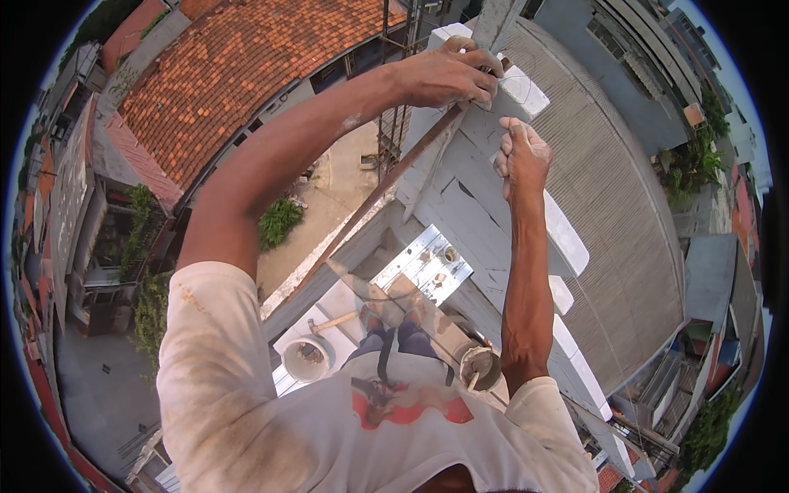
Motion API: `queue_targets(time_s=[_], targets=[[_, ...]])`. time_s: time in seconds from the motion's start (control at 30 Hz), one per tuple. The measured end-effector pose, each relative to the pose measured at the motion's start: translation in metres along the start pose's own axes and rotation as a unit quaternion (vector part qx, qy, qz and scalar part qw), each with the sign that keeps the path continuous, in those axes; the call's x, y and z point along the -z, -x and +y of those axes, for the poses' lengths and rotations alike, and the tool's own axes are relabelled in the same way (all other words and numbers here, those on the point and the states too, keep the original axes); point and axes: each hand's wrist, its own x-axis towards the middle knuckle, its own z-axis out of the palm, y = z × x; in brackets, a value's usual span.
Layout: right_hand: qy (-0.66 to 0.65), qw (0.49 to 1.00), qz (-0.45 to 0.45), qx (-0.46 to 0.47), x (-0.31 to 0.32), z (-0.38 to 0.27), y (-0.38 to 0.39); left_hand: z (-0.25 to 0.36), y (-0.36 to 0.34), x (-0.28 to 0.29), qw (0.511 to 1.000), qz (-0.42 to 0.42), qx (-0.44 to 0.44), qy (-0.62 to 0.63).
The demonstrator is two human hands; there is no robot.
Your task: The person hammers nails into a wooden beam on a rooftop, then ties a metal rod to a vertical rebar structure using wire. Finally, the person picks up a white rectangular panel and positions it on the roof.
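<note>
My left hand is up at the top of a white block wall, its fingers curled beside a grey upright post and thin loose wire; what they grip is hidden. My right hand is closed in a pinch below and right of it, in front of the wall; anything in its fingers is too small to name. A long rusty bar slants from under my left hand down to the lower left, past a white block at the wall top.
I stand high on boards with a metal sheet, a hammer, a white bucket and a darker bucket. Rebar rises at left. Below lie a tiled roof, a corrugated roof and a yard.
</note>
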Motion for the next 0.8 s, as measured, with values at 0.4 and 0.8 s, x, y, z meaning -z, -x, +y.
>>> queue_targets(time_s=[0.4,0.8], targets=[[0.024,0.981,-0.192,0.033,-0.005,-0.004,-0.005,0.006,-0.008,0.009,0.998,-0.035,0.021,-0.040],[0.176,0.979,-0.010,0.097,-0.008,0.003,0.001,0.012,-0.011,0.011,0.996,-0.039,0.030,-0.075]])
